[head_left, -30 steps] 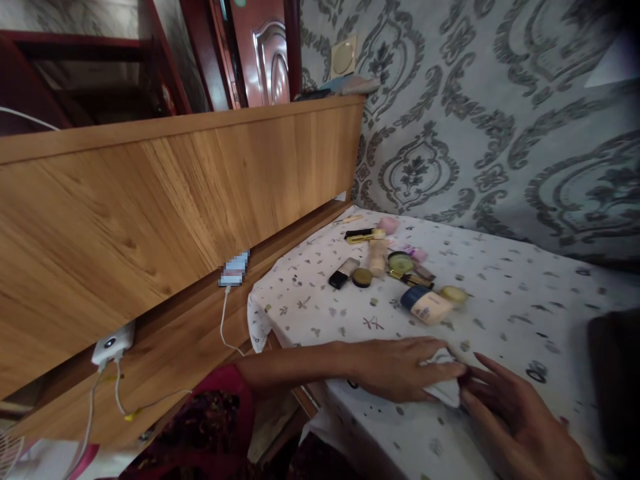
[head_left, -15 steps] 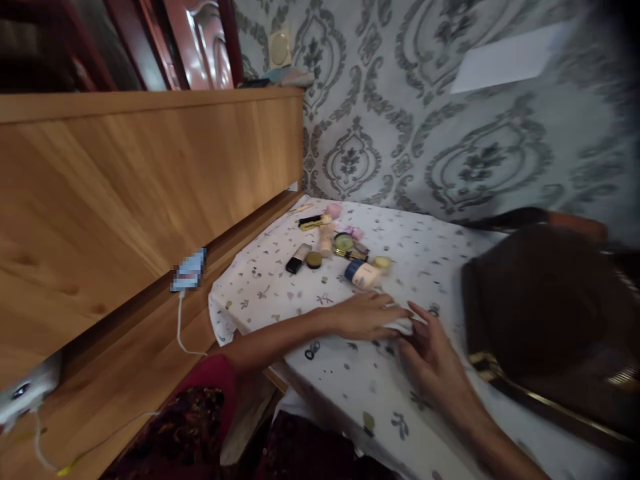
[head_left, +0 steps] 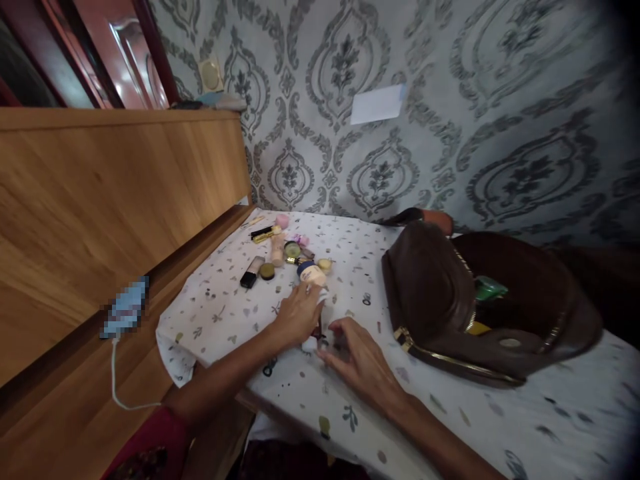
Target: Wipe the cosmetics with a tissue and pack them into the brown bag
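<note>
left hand: the left hand (head_left: pixel 299 317) is palm down, just over the table (head_left: pixel 345 267). its grip pinches a soft white cloth (head_left: pixel 309 345), and bits of it poke out by the fingers.
white cloth: it is under and beside the left grip, with one bit near the fingertips and one bit on the side near the person.
small dark thing: a small dark thing (head_left: pixel 319 327) is right at the left grip, in the space between the two hands. it is too small and blurry to name.
right hand: the right hand (head_left: pixel 367 367) is near the left one, with its thumb and fingers bent and a gap between them. i cannot tell if its grip has hold of the dark thing.
tub: the cream tub with a blue top (head_left: pixel 311 273) lies on its side, just past the left fingers.
little pots: a yellow pot (head_left: pixel 325 266) is next to the tub, and a round dark gold pot (head_left: pixel 267 271) is next to a bottle with a black cap (head_left: pixel 253 272).
bag: a big brown bag (head_left: pixel 430 287) sits open, past the right hand.
</note>
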`<state>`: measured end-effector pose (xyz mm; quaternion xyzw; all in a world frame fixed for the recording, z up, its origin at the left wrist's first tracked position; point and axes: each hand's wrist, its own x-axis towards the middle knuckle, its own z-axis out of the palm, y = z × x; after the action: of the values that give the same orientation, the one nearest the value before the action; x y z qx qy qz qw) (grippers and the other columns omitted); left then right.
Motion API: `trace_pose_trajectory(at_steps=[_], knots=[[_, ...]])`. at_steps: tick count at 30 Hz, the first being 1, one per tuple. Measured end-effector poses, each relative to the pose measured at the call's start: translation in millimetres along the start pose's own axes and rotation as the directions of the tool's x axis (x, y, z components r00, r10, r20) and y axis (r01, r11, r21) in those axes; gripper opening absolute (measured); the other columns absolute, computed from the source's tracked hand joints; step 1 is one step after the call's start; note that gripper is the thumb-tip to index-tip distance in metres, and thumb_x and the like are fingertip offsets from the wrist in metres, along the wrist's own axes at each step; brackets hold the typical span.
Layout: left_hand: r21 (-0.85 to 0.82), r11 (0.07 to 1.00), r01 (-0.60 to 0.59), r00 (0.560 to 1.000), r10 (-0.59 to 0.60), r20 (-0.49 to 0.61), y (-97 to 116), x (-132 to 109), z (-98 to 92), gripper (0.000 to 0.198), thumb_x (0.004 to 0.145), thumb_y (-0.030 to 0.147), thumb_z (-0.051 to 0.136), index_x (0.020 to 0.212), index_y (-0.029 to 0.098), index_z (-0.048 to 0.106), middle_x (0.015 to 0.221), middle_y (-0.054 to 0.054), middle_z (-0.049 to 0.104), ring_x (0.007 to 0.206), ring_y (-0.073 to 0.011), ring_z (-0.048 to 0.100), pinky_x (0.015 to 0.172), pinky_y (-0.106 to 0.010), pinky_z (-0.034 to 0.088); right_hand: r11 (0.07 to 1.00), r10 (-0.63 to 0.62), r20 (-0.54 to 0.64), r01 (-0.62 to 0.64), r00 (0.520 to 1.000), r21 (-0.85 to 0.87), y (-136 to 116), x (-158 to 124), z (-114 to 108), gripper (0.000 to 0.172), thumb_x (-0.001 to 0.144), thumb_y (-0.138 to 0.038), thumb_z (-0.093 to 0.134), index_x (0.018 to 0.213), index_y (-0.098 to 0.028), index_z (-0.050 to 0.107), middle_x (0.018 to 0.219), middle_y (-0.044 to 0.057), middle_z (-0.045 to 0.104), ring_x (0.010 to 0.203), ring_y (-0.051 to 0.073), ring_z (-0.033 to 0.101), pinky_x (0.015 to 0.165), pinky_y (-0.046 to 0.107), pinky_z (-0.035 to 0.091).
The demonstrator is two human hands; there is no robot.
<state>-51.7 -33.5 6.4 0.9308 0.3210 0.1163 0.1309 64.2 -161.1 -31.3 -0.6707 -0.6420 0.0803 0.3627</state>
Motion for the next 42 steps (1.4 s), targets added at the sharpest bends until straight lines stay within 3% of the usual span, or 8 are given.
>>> trace_pose_trajectory(at_steps=[4,7,11,17,24,30,36,42], knots=[[0.087,0.996,0.012,1.0,-0.011,-0.015,-4,-3,3.0,0.033,0.1,0.032,0.034,0.128,0.016,0.043,0.117,-0.015,0.059,0.105,-0.0278,0.061,0.086,-0.041,0.053,0.993,-0.078,0.012,0.078,0.997,-0.087,-4,-3,2,0.038,0.078,-0.047,0.07,0.101,-0.022,0.054,0.093,0.007,0.065,0.085,0.026,0.062,0.076,0.041,0.051],[0.098,0.995,-0.018,1.0,0.02,-0.022,-9,-6,6.6,0.031,0.1,0.03,0.034,0.125,0.016,0.044,0.11,-0.014,0.063,0.098,-0.0265,0.064,0.083,-0.039,0.053,0.987,-0.11,0.016,0.111,0.994,-0.113,-5,-5,5,0.036,0.074,-0.037,0.073,0.101,-0.021,0.055,0.094,0.007,0.065,0.085,0.026,0.062,0.076,0.041,0.051],[-0.016,0.999,-0.05,0.996,0.049,-0.074,-17,-11,7.1,0.029,0.098,0.026,0.035,0.126,0.019,0.041,0.107,-0.011,0.065,0.099,-0.0242,0.065,0.086,-0.037,0.052,0.984,-0.143,0.045,0.147,0.989,-0.098,-4,-5,4,0.033,0.075,-0.022,0.063,0.106,-0.02,0.055,0.097,0.008,0.066,0.088,0.026,0.063,0.078,0.043,0.052],[-0.202,0.979,0.006,0.998,-0.018,-0.058,-27,-18,7.0,0.024,0.096,0.023,0.038,0.119,0.018,0.043,0.107,-0.009,0.066,0.097,-0.0236,0.064,0.086,-0.037,0.051,0.988,-0.146,0.058,0.149,0.988,-0.05,14,4,-16,0.039,0.084,-0.019,0.053,0.123,-0.02,0.054,0.108,0.011,0.067,0.097,0.024,0.065,0.082,0.041,0.054],[-0.232,0.968,-0.099,0.978,0.052,-0.203,-31,-21,9.3,0.026,0.098,0.029,0.04,0.117,0.021,0.057,0.108,-0.007,0.057,0.101,-0.0202,0.059,0.092,-0.035,0.05,0.998,-0.047,0.07,0.05,0.996,-0.037,30,12,-27,0.023,0.088,-0.025,0.058,0.111,-0.022,0.06,0.103,0.008,0.067,0.095,0.024,0.064,0.082,0.038,0.053],[-0.245,0.942,-0.228,0.935,0.142,-0.324,-38,-22,10.7,0.031,0.097,0.024,0.046,0.127,0.019,0.054,0.112,-0.009,0.06,0.106,-0.0214,0.057,0.096,-0.037,0.048,0.998,0.029,0.135,-0.022,0.99,-0.058,30,15,-29,0.014,0.088,-0.027,0.061,0.098,-0.018,0.064,0.091,0.007,0.063,0.083,0.021,0.06,0.074,0.033,0.048],[-0.085,0.903,-0.422,0.851,0.363,-0.379,-29,-23,11.3,0.029,0.097,0.023,0.043,0.122,0.019,0.058,0.113,-0.01,0.063,0.106,-0.0216,0.057,0.093,-0.036,0.046,0.998,0.039,0.156,-0.03,0.987,-0.059,31,16,-30,0.012,0.086,-0.023,0.062,0.097,-0.018,0.065,0.087,0.004,0.06,0.081,0.019,0.058,0.072,0.03,0.045],[0.196,0.821,-0.536,0.804,0.567,-0.177,-4,-24,22.1,0.035,0.099,0.018,0.037,0.128,0.023,0.057,0.127,-0.012,0.061,0.121,-0.0248,0.053,0.102,-0.046,0.037,0.996,0.039,0.143,-0.028,0.989,-0.079,32,15,-29,0.009,0.083,-0.02,0.064,0.092,-0.016,0.062,0.089,0.005,0.06,0.083,0.02,0.058,0.073,0.03,0.044]])
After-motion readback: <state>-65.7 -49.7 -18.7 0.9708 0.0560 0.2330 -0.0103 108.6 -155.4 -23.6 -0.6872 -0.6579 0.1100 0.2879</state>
